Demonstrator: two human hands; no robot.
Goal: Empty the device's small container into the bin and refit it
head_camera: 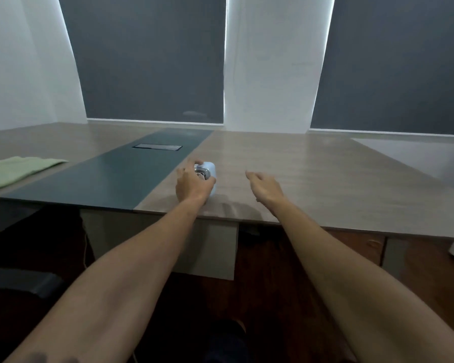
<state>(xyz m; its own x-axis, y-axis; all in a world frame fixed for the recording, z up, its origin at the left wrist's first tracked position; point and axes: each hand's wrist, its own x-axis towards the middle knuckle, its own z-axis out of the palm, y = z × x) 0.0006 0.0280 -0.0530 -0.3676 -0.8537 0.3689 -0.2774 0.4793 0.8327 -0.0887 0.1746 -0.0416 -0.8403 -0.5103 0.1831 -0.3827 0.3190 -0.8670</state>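
A small white device (209, 172) with a round metal-rimmed part on its top stands on the wooden table (312, 179) near the front edge. My left hand (192, 183) is wrapped around its left side, fingers curled over the top. My right hand (265, 186) hovers over the table a short way to the right of the device, fingers apart and holding nothing. No bin is in view. The device's lower part is hidden behind my left hand.
A dark green strip (110, 176) runs down the table left of the device, with a closed cable hatch (157, 147) in it. A folded light-green cloth (16, 170) lies at the far left. Dark window blinds fill the back wall.
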